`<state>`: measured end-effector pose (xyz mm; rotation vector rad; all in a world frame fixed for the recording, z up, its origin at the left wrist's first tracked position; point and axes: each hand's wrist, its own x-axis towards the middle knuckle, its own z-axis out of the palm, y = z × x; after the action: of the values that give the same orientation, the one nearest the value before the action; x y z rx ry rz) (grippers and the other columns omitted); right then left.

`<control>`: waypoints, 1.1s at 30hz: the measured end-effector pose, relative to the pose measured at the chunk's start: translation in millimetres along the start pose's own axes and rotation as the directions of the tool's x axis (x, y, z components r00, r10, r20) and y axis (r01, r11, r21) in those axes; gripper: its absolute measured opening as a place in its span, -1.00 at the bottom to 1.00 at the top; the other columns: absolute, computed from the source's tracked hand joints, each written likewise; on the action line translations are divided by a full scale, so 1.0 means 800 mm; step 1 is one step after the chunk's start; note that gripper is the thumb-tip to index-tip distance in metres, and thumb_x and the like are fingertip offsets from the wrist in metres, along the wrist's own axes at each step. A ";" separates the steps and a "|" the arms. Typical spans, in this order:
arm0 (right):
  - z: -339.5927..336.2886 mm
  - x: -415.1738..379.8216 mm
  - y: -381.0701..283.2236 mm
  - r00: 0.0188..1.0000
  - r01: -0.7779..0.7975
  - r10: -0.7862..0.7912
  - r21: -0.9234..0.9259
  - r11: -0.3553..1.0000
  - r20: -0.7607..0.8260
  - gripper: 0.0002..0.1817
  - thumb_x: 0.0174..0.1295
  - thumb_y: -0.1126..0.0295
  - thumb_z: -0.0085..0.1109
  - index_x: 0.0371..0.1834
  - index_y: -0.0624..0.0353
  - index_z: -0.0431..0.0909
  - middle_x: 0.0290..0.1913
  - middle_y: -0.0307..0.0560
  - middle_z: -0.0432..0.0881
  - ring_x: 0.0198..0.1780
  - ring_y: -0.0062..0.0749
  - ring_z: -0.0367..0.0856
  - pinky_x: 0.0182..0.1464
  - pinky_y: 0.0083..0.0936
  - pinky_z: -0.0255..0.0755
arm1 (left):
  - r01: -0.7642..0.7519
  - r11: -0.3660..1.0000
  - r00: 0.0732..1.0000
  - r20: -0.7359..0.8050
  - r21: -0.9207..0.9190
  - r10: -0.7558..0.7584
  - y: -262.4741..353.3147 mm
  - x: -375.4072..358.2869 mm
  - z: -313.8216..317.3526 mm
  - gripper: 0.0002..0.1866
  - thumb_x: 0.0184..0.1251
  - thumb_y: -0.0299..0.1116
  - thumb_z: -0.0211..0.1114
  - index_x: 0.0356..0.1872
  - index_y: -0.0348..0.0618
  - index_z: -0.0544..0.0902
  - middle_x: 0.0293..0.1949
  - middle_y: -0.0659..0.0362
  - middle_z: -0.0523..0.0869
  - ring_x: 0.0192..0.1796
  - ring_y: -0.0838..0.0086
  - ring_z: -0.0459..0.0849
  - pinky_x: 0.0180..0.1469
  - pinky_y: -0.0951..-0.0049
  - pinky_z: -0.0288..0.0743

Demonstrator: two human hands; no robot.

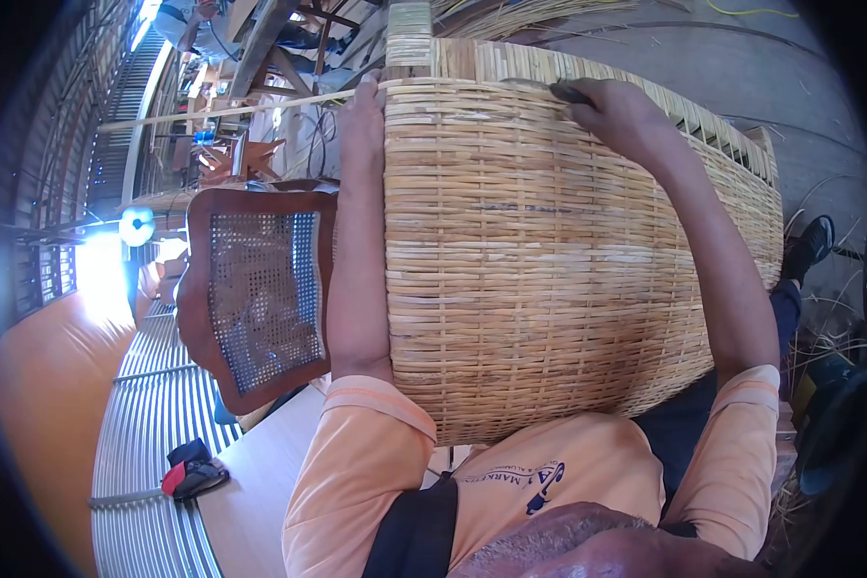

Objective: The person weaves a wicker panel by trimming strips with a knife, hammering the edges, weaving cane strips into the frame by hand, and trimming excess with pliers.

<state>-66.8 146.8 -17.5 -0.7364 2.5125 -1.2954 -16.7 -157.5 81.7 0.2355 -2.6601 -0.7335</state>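
A large woven wicker panel (pixel 539 260) with a rounded outer side fills the middle of the view. My left hand (pixel 361 125) is closed at its upper left corner, around a long pale cane strip (pixel 222 114). That strip stretches away to the left, and its other end runs toward the panel's top edge. My right hand (pixel 617 114) grips a knife (pixel 570 93) by its dark handle, over the top edge. The thin greyish blade points left and lies against the weave. Some fingers of both hands are hidden.
A wooden frame with a cane mesh panel (pixel 265 279) stands left of my left forearm. Lower left are a black and red item (pixel 195 472) and ribbed metal sheeting (pixel 144 414). Loose cane strips (pixel 511 14) lie on the floor. Another person (pixel 193 24) is at the upper left.
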 end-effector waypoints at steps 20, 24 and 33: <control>-0.125 -0.143 0.243 0.852 -0.426 0.521 0.523 0.739 -0.042 -0.67 0.39 0.06 0.05 -0.14 0.10 0.58 -0.63 -0.44 0.29 -0.70 -0.79 0.13 -0.70 -0.71 -0.03 | 0.483 0.852 0.873 0.182 -0.202 -0.452 -0.055 0.037 -0.015 -0.44 0.49 -0.01 -0.05 0.16 -0.33 0.54 0.04 0.02 0.65 0.02 0.33 0.64 0.11 0.39 0.48; -0.153 -0.131 0.270 0.800 -0.392 0.577 0.587 0.708 -0.162 -0.57 0.22 -0.09 0.20 -0.37 0.10 0.62 -0.66 -0.24 0.43 -0.67 -0.55 0.34 -0.64 -0.51 0.21 | 0.561 0.781 0.824 0.267 -0.273 -0.499 -0.038 0.031 -0.017 -0.43 0.48 0.03 -0.04 0.14 -0.32 0.55 0.00 0.04 0.66 -0.04 0.35 0.66 0.05 0.39 0.52; -0.106 -0.119 0.332 0.816 -0.238 0.518 0.668 0.705 -0.256 -0.63 0.24 0.14 0.23 -0.09 0.21 0.71 -0.32 -0.06 0.71 -0.43 -0.51 0.57 -0.44 -0.49 0.42 | 0.559 0.785 0.825 0.269 -0.267 -0.497 -0.021 0.023 -0.018 -0.44 0.50 0.02 -0.09 0.19 -0.27 0.51 0.04 0.04 0.66 0.01 0.34 0.67 0.10 0.35 0.55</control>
<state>-108.6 385.1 -186.0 0.2582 2.0937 -2.0912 -27.3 -183.1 89.8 0.8901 -2.5832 -1.4338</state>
